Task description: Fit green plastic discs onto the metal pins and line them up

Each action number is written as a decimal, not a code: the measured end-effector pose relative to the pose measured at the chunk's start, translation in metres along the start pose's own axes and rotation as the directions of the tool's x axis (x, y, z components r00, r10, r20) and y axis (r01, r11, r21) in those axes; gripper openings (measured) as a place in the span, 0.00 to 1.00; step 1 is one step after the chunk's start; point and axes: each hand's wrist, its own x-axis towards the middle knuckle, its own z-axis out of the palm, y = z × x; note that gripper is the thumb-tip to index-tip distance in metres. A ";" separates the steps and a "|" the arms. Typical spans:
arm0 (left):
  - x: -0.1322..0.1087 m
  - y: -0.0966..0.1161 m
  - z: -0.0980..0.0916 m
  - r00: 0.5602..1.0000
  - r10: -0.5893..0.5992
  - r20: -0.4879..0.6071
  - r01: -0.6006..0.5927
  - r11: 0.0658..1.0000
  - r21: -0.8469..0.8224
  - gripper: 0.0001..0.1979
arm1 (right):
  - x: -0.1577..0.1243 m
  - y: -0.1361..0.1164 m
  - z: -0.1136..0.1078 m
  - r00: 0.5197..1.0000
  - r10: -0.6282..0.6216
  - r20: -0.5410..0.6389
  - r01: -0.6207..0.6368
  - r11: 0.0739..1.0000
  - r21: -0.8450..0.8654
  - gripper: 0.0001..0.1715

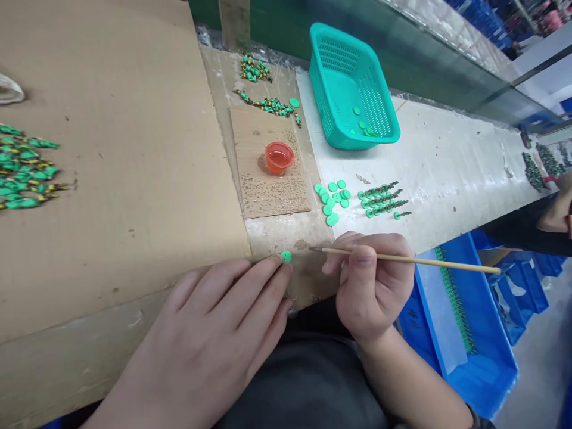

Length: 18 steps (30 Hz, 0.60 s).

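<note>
Fingers of the right hand (375, 286) pinch a thin, pale wooden-handled brush (438, 263), dark tip leftward above the tabletop (308, 277). Close together, the left hand's (227, 328) fingers touch a small, round green disc (286, 257) near the edge; any grip cannot be told. Beyond sits a small, round orange-red cup (270, 159) of liquid.

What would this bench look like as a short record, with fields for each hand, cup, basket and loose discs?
left hand: fingertips at a green disc
right hand: holding a thin wooden stick, dark tip toward that disc
cup: red, liquid inside, on a cardboard piece
basket: teal, several green discs inside
loose discs: clustered, between cardboard piece and rows of stemmed discs
</note>
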 end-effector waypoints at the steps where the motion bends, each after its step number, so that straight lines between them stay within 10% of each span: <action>1: 0.001 0.000 0.000 1.000 -0.003 0.003 0.003 1.000 -0.004 0.16 | -0.001 -0.001 -0.002 0.999 0.028 -0.015 -0.028 1.000 0.009 0.08; 18: 0.011 -0.001 -0.008 0.999 0.025 -0.026 -0.026 1.000 -0.015 0.11 | -0.012 -0.017 -0.041 0.968 0.035 0.247 0.010 0.984 -0.180 0.12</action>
